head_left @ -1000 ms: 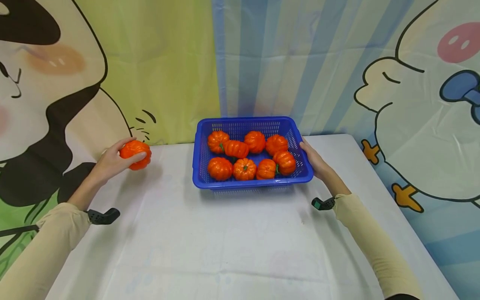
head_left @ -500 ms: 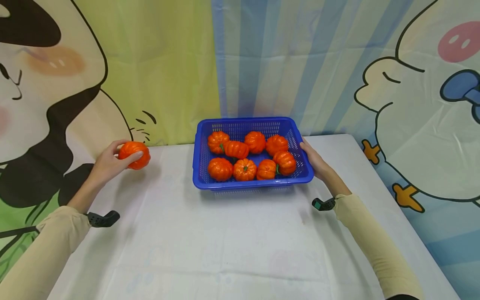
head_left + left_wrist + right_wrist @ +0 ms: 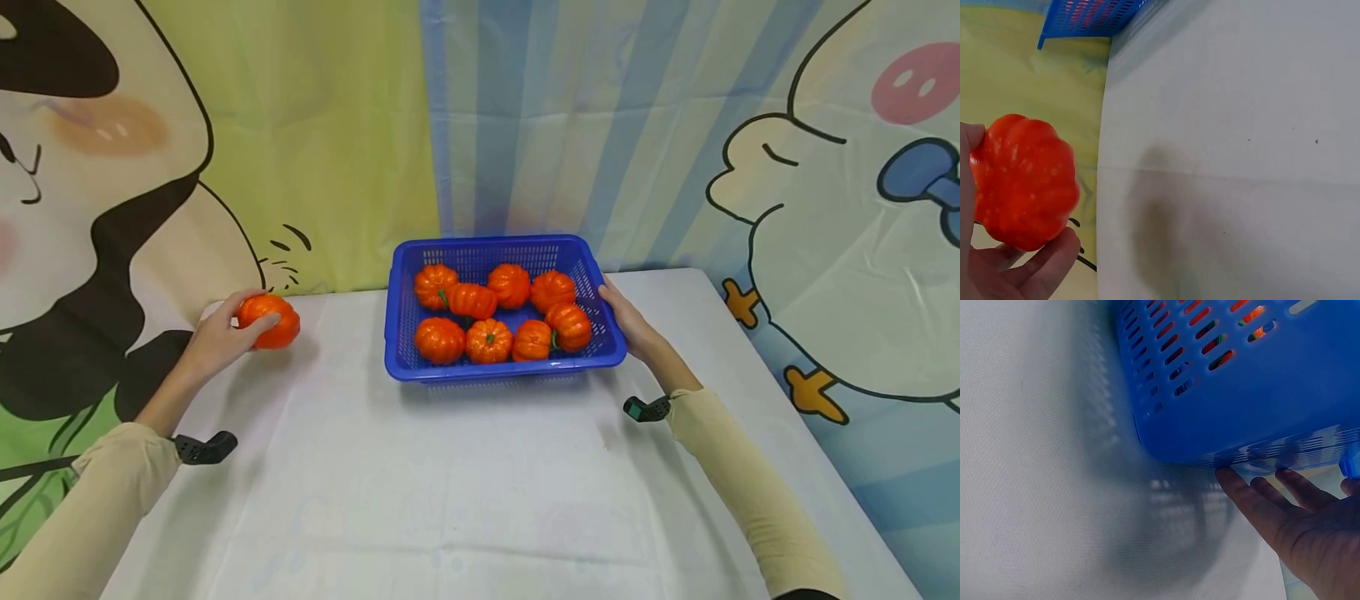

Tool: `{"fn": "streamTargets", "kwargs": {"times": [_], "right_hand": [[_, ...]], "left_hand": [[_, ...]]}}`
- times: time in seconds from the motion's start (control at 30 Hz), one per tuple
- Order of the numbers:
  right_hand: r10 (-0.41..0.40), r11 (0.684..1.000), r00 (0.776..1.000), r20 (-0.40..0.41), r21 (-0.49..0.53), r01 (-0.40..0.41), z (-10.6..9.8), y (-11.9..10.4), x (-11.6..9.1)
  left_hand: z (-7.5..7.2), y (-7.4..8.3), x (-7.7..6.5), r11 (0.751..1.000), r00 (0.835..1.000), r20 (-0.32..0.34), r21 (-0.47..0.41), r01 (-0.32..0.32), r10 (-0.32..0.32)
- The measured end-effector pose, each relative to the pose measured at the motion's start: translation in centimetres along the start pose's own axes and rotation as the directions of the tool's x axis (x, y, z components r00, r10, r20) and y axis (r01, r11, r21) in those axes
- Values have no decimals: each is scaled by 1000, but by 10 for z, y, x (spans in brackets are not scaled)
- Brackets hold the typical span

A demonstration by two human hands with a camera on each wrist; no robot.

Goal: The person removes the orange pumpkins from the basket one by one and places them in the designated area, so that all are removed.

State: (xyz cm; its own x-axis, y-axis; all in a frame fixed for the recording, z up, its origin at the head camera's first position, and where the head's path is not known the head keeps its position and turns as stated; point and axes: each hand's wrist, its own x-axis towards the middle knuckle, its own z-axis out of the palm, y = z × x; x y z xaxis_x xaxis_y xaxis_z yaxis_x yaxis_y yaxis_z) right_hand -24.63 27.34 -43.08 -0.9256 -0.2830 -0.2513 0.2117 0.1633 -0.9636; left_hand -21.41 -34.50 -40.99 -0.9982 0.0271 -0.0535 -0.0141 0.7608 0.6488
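Head view: my left hand (image 3: 220, 339) grips an orange pumpkin (image 3: 285, 327), seemingly above the table (image 3: 450, 483), well left of the blue basket (image 3: 506, 372), which my right hand (image 3: 632, 323) touches with extended fingers. Carrying seems the step; moving calls for a steady hold.

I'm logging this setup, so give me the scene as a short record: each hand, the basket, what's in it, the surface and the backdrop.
Left hand: left hand grips one orange pumpkin, left of the basket
Right hand: right hand touches the basket's right side
Container: blue perforated basket, upright
Contents: eight orange pumpkins
Surface: white table covering
Backdrop: cartoon-printed curtain
Worn: a black device at each wrist
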Motion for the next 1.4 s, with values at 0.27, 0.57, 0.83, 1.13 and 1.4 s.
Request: {"fn": "streamTargets", "kwargs": {"times": [0.27, 0.57, 0.83, 1.13, 1.4], "right_hand": [[8, 1000, 1000, -13, -15, -8, 0, -2, 1], [10, 1000, 1000, -4, -13, -10, 6, -11, -8], [14, 1000, 1000, 3, 8, -14, 6, -7, -8], [-9, 1000, 1000, -17, -25, 8, -3, 9, 5], [-14, 999, 999, -34, -49, 13, -4, 14, 8]], "left_hand": [[-2, -3, -2, 997, 999, -27, 60, 41, -40], [-3, -11, -3, 997, 999, 2, 67, 40, -40], [4, -15, -5, 996, 997, 51, 68, 62, -66], [5, -16, -2, 994, 1000, 6, 105, -27, 27], [9, -21, -3, 999, 997, -76, 34, 22, -20]]}}
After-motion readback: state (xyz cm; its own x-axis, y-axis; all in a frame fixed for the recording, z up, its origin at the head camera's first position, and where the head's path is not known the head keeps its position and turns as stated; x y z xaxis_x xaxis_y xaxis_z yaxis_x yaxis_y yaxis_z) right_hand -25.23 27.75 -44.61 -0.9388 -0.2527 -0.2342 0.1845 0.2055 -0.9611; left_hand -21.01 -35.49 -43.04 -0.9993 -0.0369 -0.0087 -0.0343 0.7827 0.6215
